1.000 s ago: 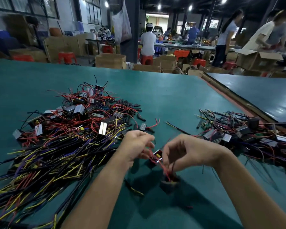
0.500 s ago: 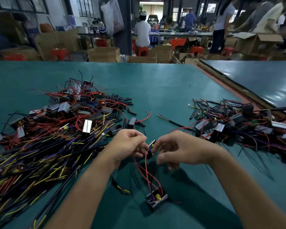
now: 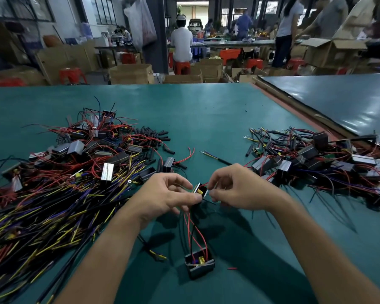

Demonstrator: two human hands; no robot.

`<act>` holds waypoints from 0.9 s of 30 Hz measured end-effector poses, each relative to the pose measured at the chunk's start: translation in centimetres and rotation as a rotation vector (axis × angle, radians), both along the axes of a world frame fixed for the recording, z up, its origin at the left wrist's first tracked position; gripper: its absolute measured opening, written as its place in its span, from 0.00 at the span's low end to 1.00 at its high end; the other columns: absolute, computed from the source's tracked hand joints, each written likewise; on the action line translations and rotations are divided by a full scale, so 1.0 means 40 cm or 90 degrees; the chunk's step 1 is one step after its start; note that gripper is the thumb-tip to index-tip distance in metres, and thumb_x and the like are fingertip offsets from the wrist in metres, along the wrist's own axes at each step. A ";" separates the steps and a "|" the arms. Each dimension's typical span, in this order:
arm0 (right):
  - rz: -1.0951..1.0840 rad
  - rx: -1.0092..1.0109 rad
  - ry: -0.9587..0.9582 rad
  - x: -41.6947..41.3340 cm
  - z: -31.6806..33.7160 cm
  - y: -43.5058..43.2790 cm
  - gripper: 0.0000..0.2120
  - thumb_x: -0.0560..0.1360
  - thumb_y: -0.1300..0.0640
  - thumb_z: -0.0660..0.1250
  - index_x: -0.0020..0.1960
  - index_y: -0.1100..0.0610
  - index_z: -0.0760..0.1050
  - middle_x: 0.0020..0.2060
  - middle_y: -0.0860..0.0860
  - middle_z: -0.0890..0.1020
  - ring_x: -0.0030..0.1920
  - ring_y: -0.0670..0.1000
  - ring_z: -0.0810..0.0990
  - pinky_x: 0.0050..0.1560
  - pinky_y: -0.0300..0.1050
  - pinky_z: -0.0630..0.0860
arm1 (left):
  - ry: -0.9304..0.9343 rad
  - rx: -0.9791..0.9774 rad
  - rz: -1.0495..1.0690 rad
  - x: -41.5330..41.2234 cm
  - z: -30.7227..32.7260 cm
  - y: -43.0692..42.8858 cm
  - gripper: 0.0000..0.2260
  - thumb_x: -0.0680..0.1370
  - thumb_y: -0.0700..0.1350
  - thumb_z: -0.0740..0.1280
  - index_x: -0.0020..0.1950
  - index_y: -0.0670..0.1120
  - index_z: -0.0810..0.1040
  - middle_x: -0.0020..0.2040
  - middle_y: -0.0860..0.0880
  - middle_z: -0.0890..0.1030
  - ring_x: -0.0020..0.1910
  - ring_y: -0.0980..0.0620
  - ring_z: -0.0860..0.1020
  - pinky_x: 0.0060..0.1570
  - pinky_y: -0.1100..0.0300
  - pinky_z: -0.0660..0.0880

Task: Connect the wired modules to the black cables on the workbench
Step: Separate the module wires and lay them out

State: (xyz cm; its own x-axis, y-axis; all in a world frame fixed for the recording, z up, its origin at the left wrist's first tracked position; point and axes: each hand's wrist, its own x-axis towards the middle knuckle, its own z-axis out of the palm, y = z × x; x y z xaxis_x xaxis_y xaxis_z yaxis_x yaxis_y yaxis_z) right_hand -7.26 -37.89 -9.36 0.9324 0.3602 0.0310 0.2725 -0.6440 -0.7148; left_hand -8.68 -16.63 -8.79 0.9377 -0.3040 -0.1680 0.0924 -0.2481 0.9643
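Note:
My left hand [image 3: 166, 197] pinches a small black module [image 3: 199, 190] with a yellow part, held above the green workbench [image 3: 206, 110]. My right hand [image 3: 237, 189] pinches thin wires at that module's right side. Red and black wires run down from my hands to a second black module [image 3: 199, 264] lying on the bench near me. A big heap of black cables [image 3: 42, 216] with yellow and purple ends lies at the left. A loose black cable [image 3: 217, 158] lies just beyond my hands.
Unwired modules with red wires [image 3: 92, 148] and short black sleeves [image 3: 154, 137] pile up at the back left. A heap of wired modules [image 3: 316, 159] sits at the right, near a second table [image 3: 349, 106]. People and cardboard boxes stand beyond the bench.
The lower module has come to rest nearer to me on the bench, its wires stretched out longer. My hands now hold a small module between them.

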 end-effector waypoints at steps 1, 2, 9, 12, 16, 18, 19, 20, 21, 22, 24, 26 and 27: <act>0.013 -0.025 0.000 -0.002 0.000 0.001 0.02 0.72 0.56 0.73 0.43 0.52 0.80 0.34 0.49 0.84 0.32 0.47 0.81 0.38 0.46 0.78 | 0.004 0.015 -0.002 0.000 0.000 0.002 0.14 0.67 0.40 0.78 0.48 0.39 0.79 0.33 0.47 0.81 0.30 0.51 0.78 0.29 0.62 0.74; 0.025 -0.047 0.002 -0.004 0.000 0.002 0.03 0.71 0.56 0.74 0.43 0.52 0.80 0.34 0.49 0.84 0.32 0.46 0.80 0.38 0.44 0.77 | 0.008 0.028 0.002 0.001 -0.002 0.003 0.12 0.68 0.39 0.78 0.47 0.41 0.79 0.32 0.47 0.81 0.29 0.52 0.78 0.28 0.63 0.73; -0.036 -0.040 -0.076 0.005 -0.009 0.001 0.08 0.70 0.58 0.75 0.36 0.50 0.78 0.32 0.43 0.83 0.31 0.38 0.77 0.37 0.36 0.74 | 0.014 0.061 0.087 0.014 -0.012 0.023 0.03 0.73 0.35 0.72 0.45 0.39 0.80 0.33 0.46 0.80 0.31 0.51 0.79 0.35 0.56 0.77; -0.106 -0.034 -0.113 0.010 -0.017 0.002 0.09 0.69 0.55 0.76 0.35 0.50 0.78 0.29 0.42 0.81 0.28 0.39 0.76 0.35 0.38 0.74 | 0.036 0.076 0.082 0.013 -0.013 0.025 0.04 0.75 0.38 0.71 0.41 0.38 0.81 0.35 0.44 0.81 0.31 0.50 0.80 0.33 0.58 0.79; -0.159 0.003 -0.146 0.005 -0.008 0.016 0.10 0.70 0.54 0.76 0.34 0.51 0.78 0.27 0.45 0.79 0.27 0.45 0.77 0.33 0.42 0.76 | 0.032 0.059 0.075 0.016 -0.017 0.022 0.09 0.76 0.39 0.71 0.35 0.39 0.82 0.32 0.43 0.81 0.28 0.50 0.78 0.32 0.58 0.77; -0.160 0.060 -0.140 -0.001 0.001 0.021 0.10 0.72 0.55 0.74 0.34 0.54 0.78 0.26 0.48 0.80 0.25 0.49 0.77 0.31 0.43 0.76 | 0.023 0.044 0.079 0.016 -0.016 0.023 0.09 0.76 0.40 0.71 0.35 0.39 0.83 0.33 0.43 0.82 0.28 0.50 0.78 0.32 0.58 0.76; -0.151 0.098 -0.112 -0.006 0.007 0.022 0.11 0.73 0.54 0.72 0.33 0.56 0.78 0.25 0.50 0.80 0.23 0.49 0.76 0.28 0.43 0.75 | 0.017 0.040 0.081 0.015 -0.016 0.024 0.10 0.76 0.40 0.71 0.36 0.40 0.84 0.33 0.44 0.83 0.28 0.50 0.78 0.31 0.59 0.76; -0.135 0.134 -0.065 -0.011 0.012 0.024 0.14 0.75 0.53 0.71 0.33 0.57 0.79 0.23 0.51 0.80 0.21 0.49 0.74 0.25 0.41 0.72 | 0.010 0.037 0.084 0.015 -0.017 0.023 0.10 0.77 0.41 0.70 0.36 0.40 0.84 0.34 0.44 0.83 0.28 0.51 0.78 0.30 0.60 0.75; -0.111 0.153 -0.009 -0.017 0.016 0.027 0.15 0.76 0.52 0.69 0.33 0.59 0.79 0.22 0.52 0.79 0.19 0.49 0.72 0.23 0.39 0.70 | 0.005 0.035 0.089 0.016 -0.017 0.023 0.10 0.77 0.42 0.70 0.37 0.41 0.84 0.34 0.44 0.84 0.27 0.51 0.78 0.30 0.60 0.75; -0.082 0.146 0.042 -0.025 0.018 0.035 0.17 0.77 0.51 0.68 0.34 0.60 0.79 0.22 0.52 0.79 0.18 0.49 0.70 0.22 0.37 0.67 | 0.001 0.031 0.093 0.016 -0.018 0.022 0.10 0.78 0.42 0.69 0.38 0.41 0.85 0.34 0.44 0.84 0.27 0.51 0.78 0.29 0.61 0.74; -0.030 0.070 0.086 -0.040 0.011 0.062 0.20 0.77 0.48 0.67 0.35 0.61 0.79 0.22 0.52 0.79 0.18 0.47 0.70 0.21 0.35 0.65 | -0.008 0.023 0.097 0.018 -0.020 0.020 0.10 0.78 0.42 0.69 0.39 0.40 0.85 0.34 0.44 0.84 0.27 0.52 0.78 0.28 0.62 0.74; -0.010 -0.057 0.013 -0.049 -0.003 0.092 0.22 0.76 0.43 0.67 0.36 0.61 0.78 0.24 0.53 0.79 0.22 0.47 0.70 0.24 0.38 0.65 | -0.016 0.020 0.094 0.019 -0.022 0.019 0.09 0.77 0.40 0.70 0.38 0.40 0.85 0.34 0.43 0.83 0.26 0.52 0.77 0.29 0.61 0.74; -0.009 -0.114 -0.036 -0.051 -0.010 0.103 0.21 0.75 0.42 0.68 0.38 0.61 0.79 0.27 0.54 0.79 0.25 0.49 0.71 0.27 0.41 0.67 | -0.022 0.021 0.093 0.020 -0.023 0.020 0.09 0.76 0.39 0.71 0.37 0.39 0.84 0.33 0.43 0.83 0.26 0.52 0.77 0.29 0.61 0.74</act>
